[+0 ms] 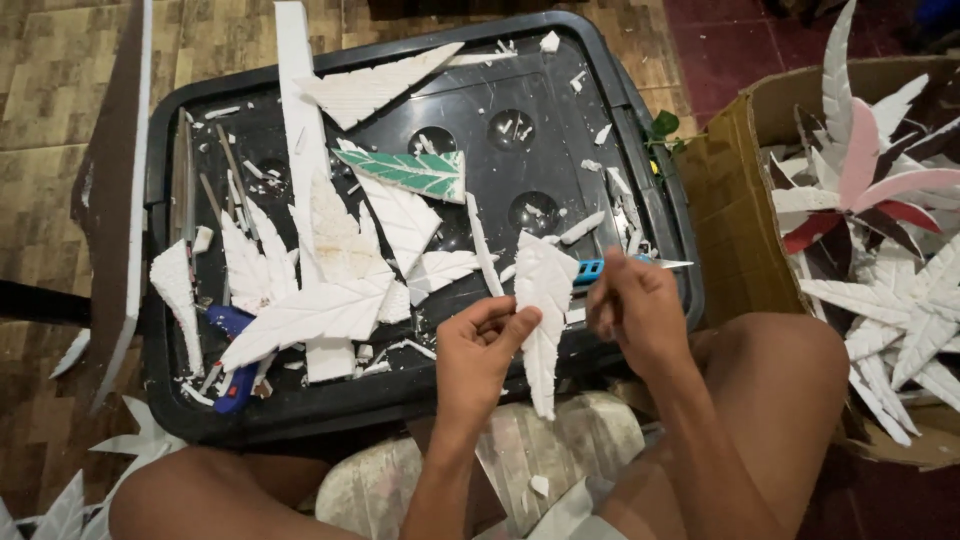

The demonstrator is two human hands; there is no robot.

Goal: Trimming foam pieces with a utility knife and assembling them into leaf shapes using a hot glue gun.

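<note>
White foam leaf (543, 310) (serrated, narrow, pointed).

- one view only, from the person's head, looking steeply down over the knees.
- it faces the black tray (180, 110) on the floor, close in.
- a cardboard box (725, 200) sits right of the tray, cut by the frame edge.

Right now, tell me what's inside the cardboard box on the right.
The cardboard box holds a pile of leaf-shaped foam cutouts, mostly white, with some pink, red and dark ones near the top. The pile hides the bottom of the box and whatever lies beneath it.
</note>
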